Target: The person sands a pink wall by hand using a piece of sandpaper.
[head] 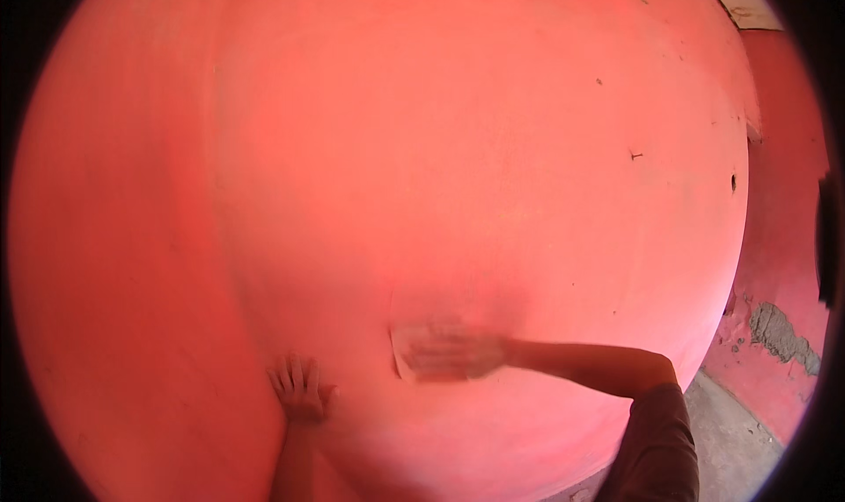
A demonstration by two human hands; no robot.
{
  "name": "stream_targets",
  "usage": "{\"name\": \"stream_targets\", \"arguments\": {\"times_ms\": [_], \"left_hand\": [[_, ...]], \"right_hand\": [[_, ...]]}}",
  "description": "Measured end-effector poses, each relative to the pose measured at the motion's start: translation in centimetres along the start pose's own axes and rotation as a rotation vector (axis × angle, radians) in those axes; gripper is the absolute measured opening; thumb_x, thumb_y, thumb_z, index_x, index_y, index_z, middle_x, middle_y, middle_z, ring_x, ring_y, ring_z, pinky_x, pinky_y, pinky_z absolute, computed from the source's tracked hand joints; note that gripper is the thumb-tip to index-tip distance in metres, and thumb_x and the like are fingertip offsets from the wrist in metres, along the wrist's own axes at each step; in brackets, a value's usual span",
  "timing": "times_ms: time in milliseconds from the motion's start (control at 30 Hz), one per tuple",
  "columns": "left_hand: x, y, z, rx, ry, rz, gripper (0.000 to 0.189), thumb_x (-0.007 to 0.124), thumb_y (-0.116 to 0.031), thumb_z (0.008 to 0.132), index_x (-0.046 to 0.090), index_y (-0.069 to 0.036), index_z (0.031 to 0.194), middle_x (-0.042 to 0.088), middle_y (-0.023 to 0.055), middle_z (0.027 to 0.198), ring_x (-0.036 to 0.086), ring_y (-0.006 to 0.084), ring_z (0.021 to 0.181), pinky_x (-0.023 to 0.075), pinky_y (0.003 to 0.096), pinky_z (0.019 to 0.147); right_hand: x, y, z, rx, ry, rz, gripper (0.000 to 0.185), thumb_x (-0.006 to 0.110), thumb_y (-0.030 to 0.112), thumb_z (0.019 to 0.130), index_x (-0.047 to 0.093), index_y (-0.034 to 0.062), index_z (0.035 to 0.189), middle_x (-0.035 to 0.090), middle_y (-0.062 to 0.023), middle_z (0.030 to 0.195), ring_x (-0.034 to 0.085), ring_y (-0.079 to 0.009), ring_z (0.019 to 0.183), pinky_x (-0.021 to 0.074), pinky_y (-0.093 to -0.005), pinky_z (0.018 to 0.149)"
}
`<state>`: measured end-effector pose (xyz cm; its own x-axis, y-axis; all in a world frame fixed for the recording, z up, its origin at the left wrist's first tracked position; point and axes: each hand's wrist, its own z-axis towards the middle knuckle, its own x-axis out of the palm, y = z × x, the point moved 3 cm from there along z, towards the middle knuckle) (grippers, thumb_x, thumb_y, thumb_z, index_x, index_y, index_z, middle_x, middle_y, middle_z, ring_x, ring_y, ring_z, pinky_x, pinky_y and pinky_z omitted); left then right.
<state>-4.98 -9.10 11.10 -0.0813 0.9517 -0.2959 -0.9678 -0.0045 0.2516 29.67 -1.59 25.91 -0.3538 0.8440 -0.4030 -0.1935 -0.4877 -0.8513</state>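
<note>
A pink-painted wall (409, 159) fills most of the view before me. Low on it, near a vertical corner line, my left hand (300, 388) rests with its fingers spread and nothing in its grasp. My right hand (455, 355) presses a thin, pale sheet (401, 353) flat against the wall, to the right of my left hand. The sheet looks like sandpaper, though blur hides its surface and the palm covers most of it. The sheet's left edge shows past my fingertips.
A nail (636, 155) sticks out of the wall at right, and a small hole (733, 182) lies near the wall's edge. Beyond it, another pink wall has a bare grey patch (779, 334). A concrete floor (726, 429) shows at lower right.
</note>
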Motion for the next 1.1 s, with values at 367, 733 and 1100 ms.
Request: {"name": "stream_targets", "arguments": {"times_ms": [367,733,1100], "left_hand": [[-2.6,-4.7,7.0,-0.045,0.223,0.058,0.066,0.047,-0.051,0.093,0.052,-0.003,0.138,0.033,0.0346,0.149,0.027,0.0574,0.138,0.0124,0.0761,0.108],[-4.2,-15.3,22.0,0.176,-0.062,-0.025,0.058,0.048,-0.046,0.095,0.053,-0.010,0.140,0.034,0.0248,0.154,0.028,0.0509,0.142,0.0093,0.0717,0.112],[-3.6,-23.9,26.6,0.099,-0.173,-0.026,0.048,0.046,-0.029,0.096,0.055,-0.011,0.140,0.036,0.0225,0.154,0.027,0.0468,0.144,0.0082,0.0667,0.115]], "right_hand": [[-8.7,-18.6,-8.5,0.930,-0.362,-0.195,0.071,0.059,0.011,0.078,0.043,0.0126,0.147,0.025,-0.0264,0.158,0.019,-0.0446,0.147,0.0112,-0.0677,0.113],[-8.1,-14.9,-16.9,0.420,-0.073,-0.154,0.084,0.060,0.029,0.084,0.023,0.0137,0.157,0.021,-0.0119,0.163,0.015,-0.0294,0.151,0.0060,-0.0544,0.122],[-2.0,0.9,-24.1,0.128,0.074,0.314,0.071,0.056,0.023,0.088,0.033,0.0080,0.153,0.026,-0.0092,0.161,0.019,-0.0282,0.150,0.0112,-0.0565,0.120]]}}
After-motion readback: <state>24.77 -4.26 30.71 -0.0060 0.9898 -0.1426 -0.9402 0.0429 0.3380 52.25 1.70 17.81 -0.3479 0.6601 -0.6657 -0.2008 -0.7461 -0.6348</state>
